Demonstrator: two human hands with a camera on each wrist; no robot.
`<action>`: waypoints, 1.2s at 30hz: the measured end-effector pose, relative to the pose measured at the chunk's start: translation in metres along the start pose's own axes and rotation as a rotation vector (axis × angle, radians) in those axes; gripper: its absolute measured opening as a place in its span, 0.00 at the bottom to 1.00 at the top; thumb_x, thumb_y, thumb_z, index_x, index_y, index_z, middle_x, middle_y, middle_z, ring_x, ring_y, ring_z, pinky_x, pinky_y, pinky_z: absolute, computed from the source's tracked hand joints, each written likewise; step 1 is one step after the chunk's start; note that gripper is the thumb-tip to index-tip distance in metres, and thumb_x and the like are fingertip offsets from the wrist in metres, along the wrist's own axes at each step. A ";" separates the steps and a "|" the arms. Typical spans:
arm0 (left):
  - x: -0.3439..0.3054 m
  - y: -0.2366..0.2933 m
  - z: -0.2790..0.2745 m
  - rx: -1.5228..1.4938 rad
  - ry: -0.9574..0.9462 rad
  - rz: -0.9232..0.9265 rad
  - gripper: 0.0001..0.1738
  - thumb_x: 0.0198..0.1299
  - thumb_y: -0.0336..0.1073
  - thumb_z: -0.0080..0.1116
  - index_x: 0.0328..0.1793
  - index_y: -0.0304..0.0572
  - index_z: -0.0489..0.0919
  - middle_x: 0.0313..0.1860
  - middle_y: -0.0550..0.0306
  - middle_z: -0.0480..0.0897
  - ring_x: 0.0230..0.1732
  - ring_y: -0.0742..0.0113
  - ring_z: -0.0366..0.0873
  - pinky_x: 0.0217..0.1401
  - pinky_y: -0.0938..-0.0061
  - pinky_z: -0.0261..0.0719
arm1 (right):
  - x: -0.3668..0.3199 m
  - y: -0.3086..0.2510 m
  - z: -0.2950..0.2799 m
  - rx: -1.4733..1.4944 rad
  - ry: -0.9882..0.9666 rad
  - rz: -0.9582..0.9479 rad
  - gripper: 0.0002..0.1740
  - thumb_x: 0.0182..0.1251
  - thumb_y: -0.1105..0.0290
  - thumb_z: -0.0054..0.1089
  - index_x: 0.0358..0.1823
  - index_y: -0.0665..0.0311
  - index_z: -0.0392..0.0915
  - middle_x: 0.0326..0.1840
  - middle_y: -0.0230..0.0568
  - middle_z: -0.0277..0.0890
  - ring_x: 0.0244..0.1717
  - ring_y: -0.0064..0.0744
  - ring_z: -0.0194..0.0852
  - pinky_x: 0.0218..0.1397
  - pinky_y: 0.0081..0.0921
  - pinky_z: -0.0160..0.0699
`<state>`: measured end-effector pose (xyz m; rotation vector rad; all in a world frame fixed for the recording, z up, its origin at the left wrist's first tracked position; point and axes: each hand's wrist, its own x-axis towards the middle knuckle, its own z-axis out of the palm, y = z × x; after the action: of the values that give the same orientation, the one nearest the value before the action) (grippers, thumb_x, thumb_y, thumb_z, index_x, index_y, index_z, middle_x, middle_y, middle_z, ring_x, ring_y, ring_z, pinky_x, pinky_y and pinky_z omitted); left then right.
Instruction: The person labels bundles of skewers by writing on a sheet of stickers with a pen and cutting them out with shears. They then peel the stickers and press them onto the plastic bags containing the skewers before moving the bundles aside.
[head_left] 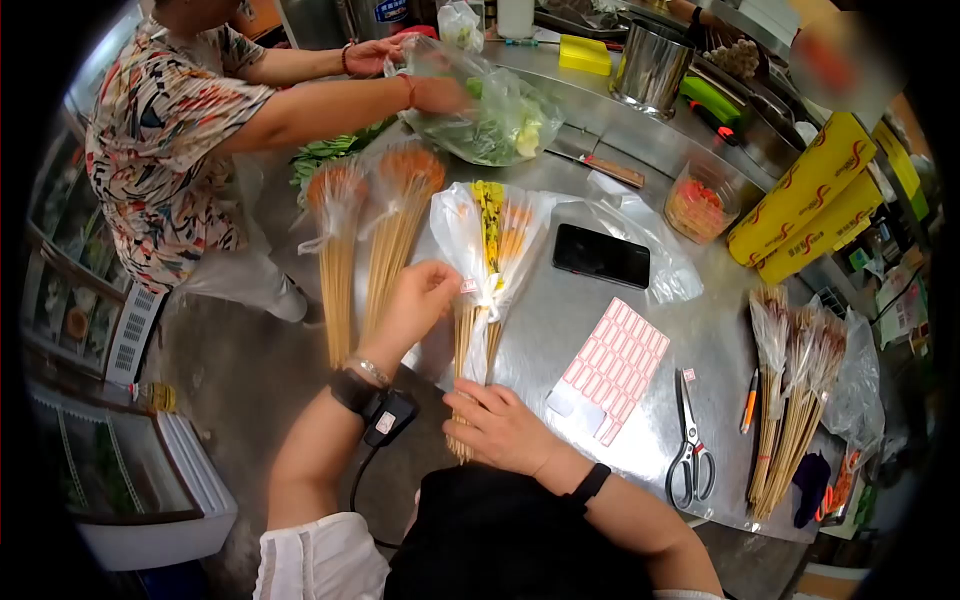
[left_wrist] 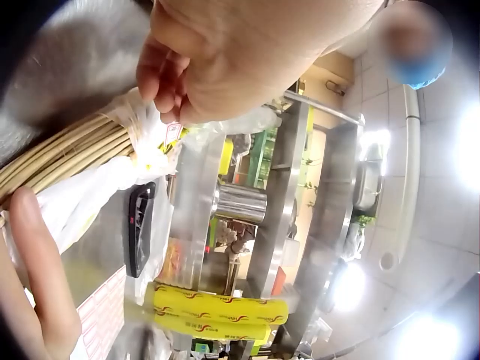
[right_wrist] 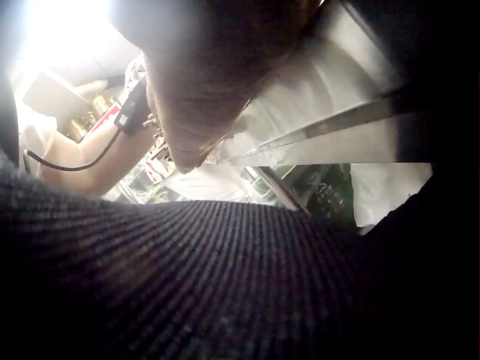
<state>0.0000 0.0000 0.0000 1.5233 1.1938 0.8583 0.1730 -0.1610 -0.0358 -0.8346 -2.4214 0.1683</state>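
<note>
A bundle of wooden skewers [head_left: 463, 335] lies in front of me, its food ends wrapped in a white plastic bag [head_left: 456, 222] knotted around the sticks. Yellow printed film [head_left: 490, 225] shows through the bag. My left hand [head_left: 425, 298] pinches a small red-edged label [head_left: 468, 286] against the bag beside the knot; the left wrist view shows the label [left_wrist: 172, 133] right at the fingertips. Lower down, my right hand [head_left: 500, 425] grips the sticks near their bare ends. A sheet of blank red-framed labels [head_left: 615, 365] lies to the right, below a black phone [head_left: 601, 256].
Scissors [head_left: 690, 450] with a label on the tip, an orange pen [head_left: 749, 402] and more bagged skewers [head_left: 790, 400] lie at right. Two bagged bundles [head_left: 395, 220] stand left. Opposite, another person [head_left: 190, 130] handles a bag of greens [head_left: 490, 120]. Yellow boxes [head_left: 805, 205] stand back right.
</note>
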 end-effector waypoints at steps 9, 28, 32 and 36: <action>0.007 0.003 -0.021 -0.122 0.041 -0.074 0.07 0.71 0.36 0.59 0.42 0.40 0.81 0.32 0.67 0.81 0.25 0.83 0.72 0.29 0.85 0.71 | 0.000 -0.005 -0.006 0.026 -0.016 0.008 0.19 0.52 0.66 0.66 0.49 0.52 0.81 0.67 0.39 0.71 0.74 0.42 0.62 0.65 0.37 0.66; 0.025 -0.020 0.006 0.300 0.077 0.206 0.08 0.64 0.32 0.64 0.40 0.32 0.83 0.31 0.58 0.85 0.30 0.75 0.80 0.34 0.79 0.78 | -0.001 0.004 0.001 0.010 -0.004 -0.002 0.21 0.50 0.66 0.66 0.50 0.51 0.80 0.67 0.39 0.71 0.74 0.42 0.62 0.65 0.37 0.66; 0.020 -0.018 0.007 0.333 0.097 0.205 0.08 0.63 0.32 0.66 0.39 0.32 0.83 0.31 0.56 0.86 0.31 0.74 0.82 0.36 0.77 0.79 | -0.003 0.003 0.003 0.003 0.004 -0.011 0.22 0.50 0.66 0.67 0.50 0.52 0.80 0.66 0.39 0.71 0.74 0.42 0.62 0.65 0.37 0.66; 0.016 -0.014 0.010 0.352 0.109 0.194 0.09 0.61 0.33 0.68 0.39 0.32 0.83 0.30 0.55 0.86 0.30 0.73 0.82 0.35 0.77 0.79 | -0.004 0.001 0.002 0.014 -0.006 -0.003 0.21 0.50 0.66 0.67 0.50 0.52 0.80 0.67 0.39 0.71 0.74 0.42 0.62 0.65 0.38 0.66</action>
<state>0.0097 0.0132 -0.0167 1.9226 1.3440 0.9009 0.1744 -0.1623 -0.0396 -0.8256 -2.4238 0.1868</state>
